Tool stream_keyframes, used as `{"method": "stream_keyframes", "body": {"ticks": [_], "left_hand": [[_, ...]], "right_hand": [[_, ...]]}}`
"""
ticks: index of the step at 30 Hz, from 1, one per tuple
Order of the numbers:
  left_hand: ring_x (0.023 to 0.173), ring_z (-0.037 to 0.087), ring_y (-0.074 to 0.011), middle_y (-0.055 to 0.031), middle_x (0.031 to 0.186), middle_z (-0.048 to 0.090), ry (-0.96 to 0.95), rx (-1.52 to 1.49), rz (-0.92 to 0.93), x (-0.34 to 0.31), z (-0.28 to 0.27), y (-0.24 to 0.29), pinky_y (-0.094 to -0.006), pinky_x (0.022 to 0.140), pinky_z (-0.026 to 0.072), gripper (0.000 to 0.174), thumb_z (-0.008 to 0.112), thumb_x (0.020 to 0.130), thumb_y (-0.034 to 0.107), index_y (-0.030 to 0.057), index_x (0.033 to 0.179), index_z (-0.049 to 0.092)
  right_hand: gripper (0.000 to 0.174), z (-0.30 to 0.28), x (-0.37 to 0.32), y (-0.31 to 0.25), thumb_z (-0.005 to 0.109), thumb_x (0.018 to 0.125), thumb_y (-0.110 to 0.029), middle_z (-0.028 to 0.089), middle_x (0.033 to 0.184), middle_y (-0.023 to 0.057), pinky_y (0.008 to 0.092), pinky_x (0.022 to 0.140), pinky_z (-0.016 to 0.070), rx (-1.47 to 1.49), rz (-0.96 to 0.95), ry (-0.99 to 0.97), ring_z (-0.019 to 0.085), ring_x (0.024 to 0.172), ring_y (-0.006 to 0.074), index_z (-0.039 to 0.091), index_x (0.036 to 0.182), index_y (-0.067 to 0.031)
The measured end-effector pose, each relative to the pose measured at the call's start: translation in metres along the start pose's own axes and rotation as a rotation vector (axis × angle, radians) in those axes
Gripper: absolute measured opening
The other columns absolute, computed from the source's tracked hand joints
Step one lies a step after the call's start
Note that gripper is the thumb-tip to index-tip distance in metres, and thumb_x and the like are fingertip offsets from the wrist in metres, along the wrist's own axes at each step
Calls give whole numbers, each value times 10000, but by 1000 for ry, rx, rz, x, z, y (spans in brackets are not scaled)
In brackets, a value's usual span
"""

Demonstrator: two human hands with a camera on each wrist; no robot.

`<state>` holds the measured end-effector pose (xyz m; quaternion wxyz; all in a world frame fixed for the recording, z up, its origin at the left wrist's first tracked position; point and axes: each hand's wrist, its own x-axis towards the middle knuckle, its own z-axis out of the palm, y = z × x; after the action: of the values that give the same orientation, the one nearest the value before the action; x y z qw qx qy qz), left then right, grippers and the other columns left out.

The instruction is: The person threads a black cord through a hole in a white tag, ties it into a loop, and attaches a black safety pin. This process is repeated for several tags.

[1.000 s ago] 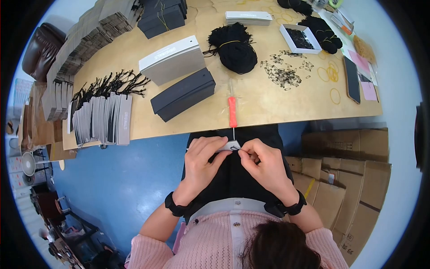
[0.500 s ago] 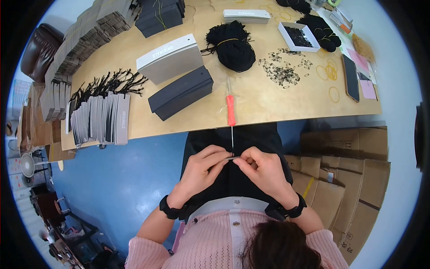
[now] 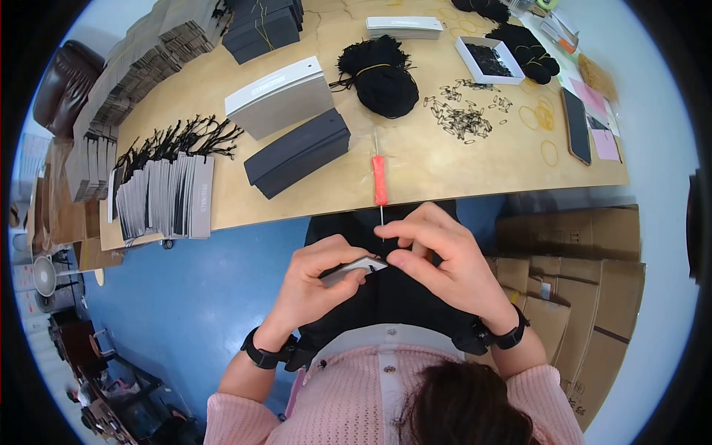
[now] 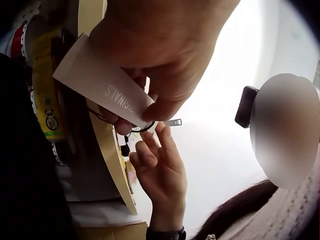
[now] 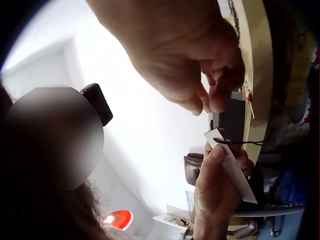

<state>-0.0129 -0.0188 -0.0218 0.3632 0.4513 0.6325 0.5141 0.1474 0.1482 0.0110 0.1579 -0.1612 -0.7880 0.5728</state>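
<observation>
In the head view the left hand [image 3: 315, 282] grips a pale printed tag [image 3: 343, 273] over the lap, fingers on one side and thumb on the other. A thin black cord [image 5: 235, 142] passes through the tag's end, as the right wrist view shows. The right hand [image 3: 445, 259] is just right of the tag, its fingers loosely bent; nothing can be made out between them. Beyond the hands, a red-handled tool [image 3: 380, 180] lies on the table with its thin metal shaft pointing over the edge towards the lap.
On the table [image 3: 445, 174] are a dark card stack [image 3: 297, 154], a pale card stack [image 3: 280, 98], corded tags [image 3: 167, 196] at left, a black cord bundle [image 3: 386, 89], scattered small pins [image 3: 461, 120] and a phone [image 3: 576, 126]. Cardboard boxes [image 3: 593, 233] stand at lower right.
The right hand has come off the tag's end and moved up and right, its fingers loosening. The left hand has shifted left with the tag, whose printed face is turned up again.
</observation>
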Motion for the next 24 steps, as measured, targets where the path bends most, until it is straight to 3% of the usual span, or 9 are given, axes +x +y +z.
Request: {"method": "stream_keyframes", "body": {"ticks": [5,7,13,16,17,19,21,23,24], "left_hand": [[706,589,-186,-71,831,627,-42,87,22,-1,0,11,-298,614,460,248,683,806,-52,12,1044,714],[735,609,-170,-62,838,652,-40,123,17,-2,0,13,-290,622,458,241,695,790,-48,38,1009,741],[730,590,-200,-80,853,624,-112,114,174,-2,-8,1,-299,638,460,239,685,807,-45,16,1036,713],[732,581,-166,-64,864,621,-160,-16,105,-2,-15,1,-277,644,445,220,685,812,-37,11,1025,711],[732,581,-166,-64,864,621,-160,-16,104,-4,-17,0,-277,644,445,220,685,812,-37,11,1025,711],[743,565,-122,-41,863,614,-64,-218,-92,-8,-22,-1,-251,638,425,201,678,827,-32,3,1023,709],[793,583,-124,-60,914,623,-58,-202,-104,-8,-25,1,-248,674,454,164,677,851,-10,-17,1012,706],[844,600,-126,-78,964,632,-53,-185,-116,-8,-26,3,-245,710,483,139,675,875,13,-37,1002,703],[821,603,-124,-77,956,629,-50,-185,-110,-8,-26,3,-239,686,481,141,678,878,16,-37,1006,703]], "right_hand": [[128,5,6,9,695,940,-115,564,822,22,235,557,402,47,50,-133,486,603,67,674,1021,-18],[200,2,8,3,650,991,-216,516,706,-34,214,531,370,394,460,-257,466,576,41,661,943,-23],[321,-11,1,16,591,1029,-316,528,677,-49,207,515,358,575,554,-476,458,557,32,646,880,-38],[322,-19,1,8,595,1025,-312,554,693,-24,223,556,398,319,480,-590,501,597,55,647,892,-23],[293,-19,1,10,608,1016,-285,573,726,5,247,610,431,204,262,-599,539,671,76,655,931,-8],[268,-19,-1,7,618,1009,-261,576,762,16,252,625,432,206,248,-546,536,697,81,658,952,-3],[244,-15,-6,7,629,1002,-237,579,797,28,258,640,433,206,234,-494,532,722,86,662,972,2],[194,-6,-7,12,647,991,-193,554,857,26,252,649,424,200,208,-157,507,726,85,670,1017,-2],[194,-4,-5,12,647,991,-193,554,857,26,252,649,424,200,206,-157,507,726,85,670,1017,-2]]}}
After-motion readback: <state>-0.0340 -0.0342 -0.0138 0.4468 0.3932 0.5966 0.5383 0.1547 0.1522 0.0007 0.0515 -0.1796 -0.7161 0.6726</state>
